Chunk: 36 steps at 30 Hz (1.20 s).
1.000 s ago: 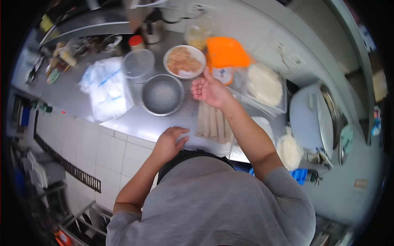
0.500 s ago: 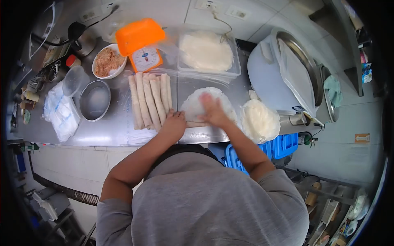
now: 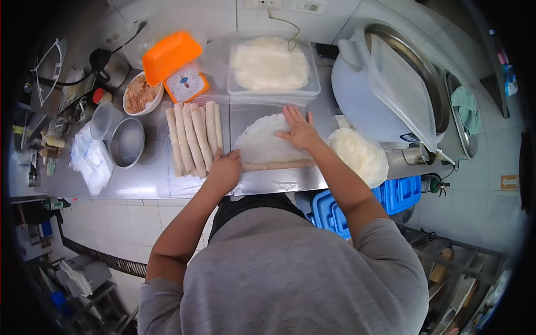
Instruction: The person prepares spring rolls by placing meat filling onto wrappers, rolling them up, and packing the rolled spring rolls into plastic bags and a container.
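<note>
wrapper sheet point(image 3: 268, 139) at frame center, filling strip point(image 3: 276, 165) along its lower edge. right hand point(image 3: 300, 131) at its upper right rim, fingers nearly straight, thumb apart. left hand point(image 3: 225, 172) by strip's left end, fingers bent; cannot tell if pinching.

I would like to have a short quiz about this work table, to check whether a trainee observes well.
1. True or false: the orange scale stands to the right of the white bowl.
2. Which is nearest to the left hand? A) kettle B) pale rolls C) green cloth
3. Fill in "near" or "far": the brownish strip lies along the person's ____ edge of the thin sheet.
Key: 1 true; 2 B; 3 near
</note>
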Available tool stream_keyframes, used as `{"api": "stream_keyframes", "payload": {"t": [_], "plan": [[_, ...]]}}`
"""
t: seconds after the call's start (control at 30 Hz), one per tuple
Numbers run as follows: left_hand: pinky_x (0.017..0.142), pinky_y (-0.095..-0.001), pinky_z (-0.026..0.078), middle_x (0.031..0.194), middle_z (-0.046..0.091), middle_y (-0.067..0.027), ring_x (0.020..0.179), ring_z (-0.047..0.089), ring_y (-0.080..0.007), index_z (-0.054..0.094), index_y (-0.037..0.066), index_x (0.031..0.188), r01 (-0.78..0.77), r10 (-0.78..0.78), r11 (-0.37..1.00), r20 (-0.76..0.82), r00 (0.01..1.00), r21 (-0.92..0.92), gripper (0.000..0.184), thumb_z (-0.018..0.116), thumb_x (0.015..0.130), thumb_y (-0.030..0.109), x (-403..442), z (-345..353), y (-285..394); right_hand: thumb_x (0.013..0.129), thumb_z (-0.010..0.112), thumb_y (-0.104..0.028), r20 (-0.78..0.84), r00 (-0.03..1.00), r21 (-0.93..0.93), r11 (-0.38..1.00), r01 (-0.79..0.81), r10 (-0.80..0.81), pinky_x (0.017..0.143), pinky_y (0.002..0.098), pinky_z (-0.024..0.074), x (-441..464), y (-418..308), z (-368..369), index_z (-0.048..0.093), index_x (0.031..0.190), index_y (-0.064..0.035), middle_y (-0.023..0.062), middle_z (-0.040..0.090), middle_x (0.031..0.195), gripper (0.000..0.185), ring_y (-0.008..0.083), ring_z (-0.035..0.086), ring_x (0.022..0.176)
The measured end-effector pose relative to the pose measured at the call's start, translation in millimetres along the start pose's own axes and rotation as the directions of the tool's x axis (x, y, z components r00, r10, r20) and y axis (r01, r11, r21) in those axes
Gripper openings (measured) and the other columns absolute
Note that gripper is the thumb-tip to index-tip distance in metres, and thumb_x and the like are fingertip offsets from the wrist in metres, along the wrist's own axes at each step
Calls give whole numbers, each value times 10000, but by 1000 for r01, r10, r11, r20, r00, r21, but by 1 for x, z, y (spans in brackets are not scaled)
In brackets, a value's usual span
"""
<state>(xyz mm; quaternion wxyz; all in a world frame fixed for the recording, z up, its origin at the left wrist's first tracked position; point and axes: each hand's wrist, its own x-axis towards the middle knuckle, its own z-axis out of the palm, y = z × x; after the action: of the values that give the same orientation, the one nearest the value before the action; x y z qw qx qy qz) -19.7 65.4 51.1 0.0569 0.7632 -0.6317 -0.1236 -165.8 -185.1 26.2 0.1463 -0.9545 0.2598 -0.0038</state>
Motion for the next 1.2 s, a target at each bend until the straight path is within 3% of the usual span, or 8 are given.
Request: {"api": "stream_keyframes", "payload": {"t": [0.07,0.27,0.37,0.73,0.93,1.03,1.13,1.2], "plan": [[1106,-542,284,1336,522,-129,1239,504,-247,628,-6,1083,24,-25,1000,77,997,15,298,509,821,69,3,-3,0,886,523,-581,-37,996,-64,994,-89,87,1160,538,48,6,9,-4,253,1496,-54,171,198,1567,850,277,148,1466],[1109,-550,273,1336,522,-145,1230,510,-247,612,-25,1119,15,-23,998,131,991,61,331,510,815,56,6,-10,3,902,574,-360,40,926,113,923,368,-374,1134,514,205,-1,-47,37,455,1383,-54,189,367,1484,583,330,304,1396],[1112,-547,267,1339,516,-152,1225,514,-249,604,-26,1135,-5,-5,998,150,989,70,339,516,823,70,7,-10,1,869,606,-205,-351,936,270,953,136,-34,1033,465,359,15,-6,29,572,1234,-51,180,533,1315,397,354,459,1253],[1092,-552,283,1289,544,-177,1221,514,-270,647,-34,1062,-52,51,998,42,998,22,306,511,818,91,2,-6,-3,764,549,2,-504,732,365,881,-300,458,766,439,486,42,62,5,645,841,-9,196,640,891,124,382,616,872],[1097,-554,276,1284,547,-174,1214,519,-268,645,-34,1059,-18,18,1000,38,999,-3,293,521,830,101,3,-6,-1,741,556,-6,-471,756,151,886,-439,455,848,429,484,0,56,-30,671,887,7,193,659,953,186,391,602,945],[1098,-558,271,1281,549,-175,1217,518,-269,642,-38,1076,-11,12,1000,49,999,-28,303,520,839,106,4,-10,1,742,564,-12,-671,720,56,980,-190,178,944,439,441,-9,30,-19,680,963,24,201,645,1014,252,382,570,1040],[1106,-552,260,1324,526,-156,1216,519,-248,613,-19,1112,10,-13,1000,115,993,24,308,557,860,151,6,-9,1,905,586,-297,-97,993,485,868,107,-68,1100,452,320,-13,-29,41,524,1311,-23,202,464,1403,494,337,419,1317],[1107,-551,257,1325,525,-156,1203,530,-254,615,-20,1108,2,-4,1000,129,992,18,314,566,853,156,8,-9,1,871,599,-491,163,949,225,947,231,-270,1158,514,154,-23,-97,23,402,1420,-35,176,289,1532,740,295,234,1437]]}}
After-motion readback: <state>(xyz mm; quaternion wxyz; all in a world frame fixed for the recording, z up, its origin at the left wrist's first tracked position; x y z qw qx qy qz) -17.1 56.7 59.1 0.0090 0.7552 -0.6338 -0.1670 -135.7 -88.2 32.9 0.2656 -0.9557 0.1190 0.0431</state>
